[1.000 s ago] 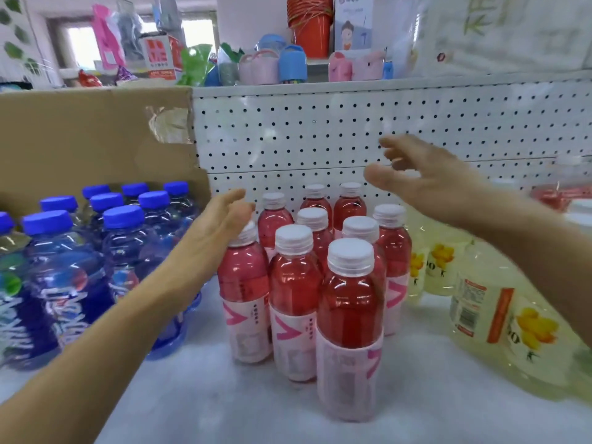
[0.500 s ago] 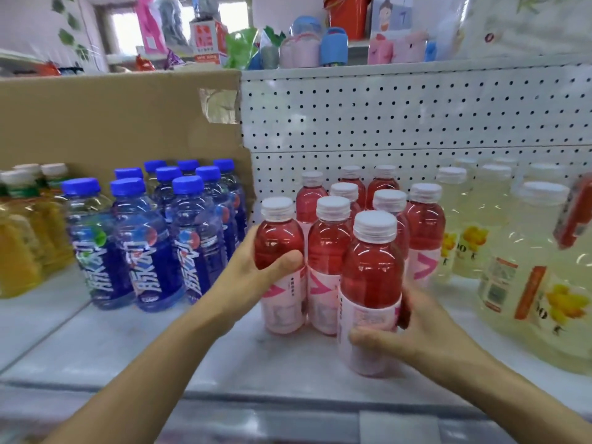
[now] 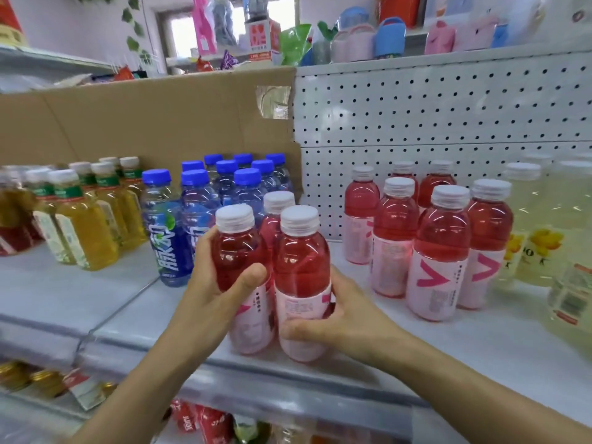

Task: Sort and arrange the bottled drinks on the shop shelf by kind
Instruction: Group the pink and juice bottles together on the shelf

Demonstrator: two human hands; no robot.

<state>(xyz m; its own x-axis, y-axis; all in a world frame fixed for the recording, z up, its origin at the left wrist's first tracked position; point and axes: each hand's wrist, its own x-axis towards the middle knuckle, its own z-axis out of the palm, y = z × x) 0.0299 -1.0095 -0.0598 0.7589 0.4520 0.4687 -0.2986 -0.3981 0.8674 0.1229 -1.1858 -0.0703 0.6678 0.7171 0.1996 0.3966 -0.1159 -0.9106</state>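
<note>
Three red drink bottles with white caps and pink labels stand bunched near the front edge of the white shelf [image 3: 480, 341]. My left hand [image 3: 217, 290] grips the left red bottle [image 3: 238, 251], thumb across its front. My right hand [image 3: 339, 312] grips the front red bottle [image 3: 301, 261] low on its label. A third red bottle [image 3: 277, 206] stands behind them, between both hands. Several more red bottles [image 3: 439, 248] remain grouped farther right on the shelf.
Blue-capped blue bottles [image 3: 195, 216] stand left of my hands, yellow tea bottles [image 3: 86, 225] farther left. Pale yellow bottles [image 3: 544, 232] fill the right. Cardboard [image 3: 160, 123] and pegboard [image 3: 448, 116] back the shelf. A lower shelf holds red packs [image 3: 205, 421].
Both hands came down from above the caps onto red bottles. Three bottles have been pulled left and forward, apart from the rest of the red group.
</note>
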